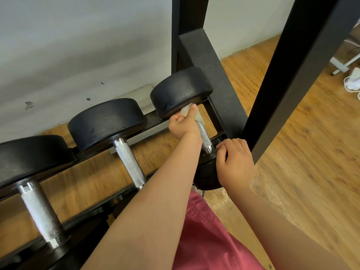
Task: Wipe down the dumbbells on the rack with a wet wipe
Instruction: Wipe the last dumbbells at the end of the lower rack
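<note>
Three black dumbbells with knurled steel handles lie side by side on a low black rack [155, 118]. My left hand [183, 123] grips a white wet wipe [198, 115] wrapped round the far end of the handle of the rightmost dumbbell [181, 90], just under its far head. My right hand [234, 162] rests over the near head of that same dumbbell, fingers curled on its top edge. The middle dumbbell [107, 121] and the left dumbbell [29, 154] sit untouched.
A black steel frame post [292, 75] slants down just right of my right hand. Another black upright [210, 61] stands behind the rack by the pale wall. Wooden floor spreads to the right, with white equipment legs and a cable [350, 78] at the far right.
</note>
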Demonstrator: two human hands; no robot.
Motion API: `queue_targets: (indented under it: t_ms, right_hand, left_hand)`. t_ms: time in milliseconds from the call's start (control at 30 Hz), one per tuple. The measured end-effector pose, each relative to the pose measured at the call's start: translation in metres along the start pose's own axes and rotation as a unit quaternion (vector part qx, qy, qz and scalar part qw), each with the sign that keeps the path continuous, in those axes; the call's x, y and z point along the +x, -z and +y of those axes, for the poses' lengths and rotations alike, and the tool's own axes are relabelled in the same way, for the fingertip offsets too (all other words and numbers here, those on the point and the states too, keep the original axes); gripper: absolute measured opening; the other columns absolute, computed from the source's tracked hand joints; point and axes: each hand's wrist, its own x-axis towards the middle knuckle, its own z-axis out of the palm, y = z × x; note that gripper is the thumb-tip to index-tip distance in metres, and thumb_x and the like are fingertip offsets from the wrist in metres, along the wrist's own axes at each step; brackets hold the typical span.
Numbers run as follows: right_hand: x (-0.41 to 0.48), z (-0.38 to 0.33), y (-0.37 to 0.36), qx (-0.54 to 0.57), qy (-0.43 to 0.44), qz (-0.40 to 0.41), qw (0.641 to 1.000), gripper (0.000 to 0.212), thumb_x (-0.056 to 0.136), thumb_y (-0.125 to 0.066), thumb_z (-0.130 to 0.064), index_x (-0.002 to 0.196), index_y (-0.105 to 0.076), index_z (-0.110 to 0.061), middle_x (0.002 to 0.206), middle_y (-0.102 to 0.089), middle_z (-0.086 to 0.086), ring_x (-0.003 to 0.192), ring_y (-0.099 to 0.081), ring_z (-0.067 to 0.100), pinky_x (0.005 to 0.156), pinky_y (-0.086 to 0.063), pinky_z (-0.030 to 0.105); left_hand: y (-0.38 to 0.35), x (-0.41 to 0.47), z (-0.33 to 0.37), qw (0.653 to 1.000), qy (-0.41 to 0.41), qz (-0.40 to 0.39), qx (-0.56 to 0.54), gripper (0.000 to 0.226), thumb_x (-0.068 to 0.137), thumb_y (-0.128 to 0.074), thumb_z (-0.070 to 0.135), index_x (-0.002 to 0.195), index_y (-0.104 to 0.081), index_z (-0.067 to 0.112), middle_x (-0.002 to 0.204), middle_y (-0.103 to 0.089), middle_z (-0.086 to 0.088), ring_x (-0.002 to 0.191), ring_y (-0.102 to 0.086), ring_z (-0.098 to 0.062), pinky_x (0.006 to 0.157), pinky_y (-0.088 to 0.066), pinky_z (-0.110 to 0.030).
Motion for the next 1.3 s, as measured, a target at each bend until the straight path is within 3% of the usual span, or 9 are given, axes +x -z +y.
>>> queue_targets:
  t_ms: [67, 200, 400, 567, 700, 933, 1133, 1233, 1300]
  right_hand:
    - [0.000, 0.001, 0.000, -0.002, 0.001, 0.000, 1.000, 0.036, 0.091, -0.032, -0.023, 0.075, -0.062, -0.011, 0.074, -0.058, 0.000, 0.081, -0.047, 0.014, 0.074, -0.037, 0.028]
    - [0.000, 0.000, 0.001, -0.004, -0.002, -0.004, 1.000, 0.037, 0.091, -0.031, -0.024, 0.076, -0.062, -0.011, 0.075, -0.059, -0.001, 0.082, -0.048, 0.014, 0.074, -0.037, 0.027]
    - [0.000, -0.002, 0.002, -0.003, -0.006, -0.008, 1.000, 0.038, 0.091, -0.030, -0.025, 0.077, -0.063, -0.012, 0.076, -0.060, -0.001, 0.083, -0.049, 0.014, 0.074, -0.039, 0.029]
    - [0.000, -0.002, 0.001, 0.002, -0.006, -0.006, 1.000, 0.038, 0.091, -0.031, -0.025, 0.077, -0.063, -0.011, 0.076, -0.060, 0.000, 0.083, -0.048, 0.014, 0.074, -0.039, 0.029]
    - [0.000, -0.001, 0.001, -0.005, -0.004, -0.005, 1.000, 0.037, 0.091, -0.031, -0.025, 0.076, -0.062, -0.012, 0.076, -0.059, 0.000, 0.083, -0.048, 0.013, 0.073, -0.038, 0.028]
    - [0.000, -0.001, 0.000, -0.003, -0.001, 0.003, 1.000, 0.036, 0.090, -0.032, -0.023, 0.075, -0.063, -0.011, 0.075, -0.060, 0.000, 0.083, -0.048, 0.014, 0.072, -0.040, 0.030]
    - [0.000, -0.001, -0.001, -0.001, -0.002, 0.005, 1.000, 0.035, 0.090, -0.033, -0.022, 0.075, -0.062, -0.009, 0.075, -0.059, 0.001, 0.083, -0.048, 0.016, 0.071, -0.041, 0.032]
    - [0.000, -0.001, -0.001, -0.005, -0.003, 0.005, 1.000, 0.035, 0.090, -0.033, -0.023, 0.075, -0.062, -0.009, 0.074, -0.059, 0.001, 0.081, -0.048, 0.016, 0.070, -0.041, 0.033]
    - [0.001, -0.001, -0.001, -0.006, -0.003, 0.001, 1.000, 0.034, 0.089, -0.033, -0.023, 0.074, -0.061, -0.010, 0.074, -0.058, 0.001, 0.081, -0.047, 0.015, 0.071, -0.041, 0.032]
  left_hand:
    - [0.002, 0.001, -0.001, 1.000, -0.004, 0.002, 0.002, 0.019, 0.078, -0.080, 0.020, 0.084, -0.062, 0.017, 0.083, -0.066, 0.007, 0.087, -0.067, -0.015, 0.073, -0.057, -0.028]
    - [0.008, 0.002, -0.005, 0.999, -0.042, 0.023, 0.009, 0.011, 0.086, -0.073, 0.021, 0.085, -0.066, 0.013, 0.079, -0.067, 0.008, 0.084, -0.069, -0.013, 0.058, -0.051, -0.016]
    - [0.006, 0.001, -0.003, 1.000, -0.024, -0.004, 0.016, 0.021, 0.078, -0.080, 0.016, 0.079, -0.059, 0.021, 0.085, -0.064, 0.009, 0.091, -0.066, -0.016, 0.077, -0.059, -0.033]
    - [0.015, 0.006, -0.006, 0.993, -0.095, 0.004, 0.071, 0.016, 0.087, -0.071, 0.021, 0.077, -0.059, 0.020, 0.085, -0.066, 0.006, 0.092, -0.068, -0.015, 0.058, -0.051, -0.015]
    - [0.015, 0.006, -0.006, 0.992, -0.085, -0.024, 0.089, 0.022, 0.081, -0.077, 0.019, 0.093, -0.060, 0.015, 0.091, -0.066, 0.005, 0.082, -0.063, -0.009, 0.061, -0.051, -0.014]
    - [0.028, 0.002, -0.020, 0.983, -0.118, -0.035, 0.136, 0.020, 0.087, -0.071, 0.022, 0.077, -0.057, 0.014, 0.077, -0.063, 0.010, 0.075, -0.061, -0.003, 0.057, -0.045, -0.011]
    - [0.053, 0.002, -0.041, 0.938, -0.165, -0.128, 0.277, 0.026, 0.084, -0.075, 0.023, 0.070, -0.057, 0.010, 0.080, -0.069, -0.013, 0.076, -0.064, -0.022, 0.068, -0.053, -0.035]
    - [0.061, -0.001, -0.045, 0.904, -0.161, -0.183, 0.350, 0.029, 0.081, -0.078, 0.025, 0.069, -0.056, 0.012, 0.072, -0.062, -0.005, 0.069, -0.056, -0.016, 0.061, -0.047, -0.026]
    - [0.063, -0.002, -0.044, 0.887, -0.130, -0.220, 0.384, 0.033, 0.078, -0.081, 0.026, 0.064, -0.054, 0.014, 0.066, -0.056, 0.001, 0.068, -0.053, -0.014, 0.064, -0.047, -0.030]
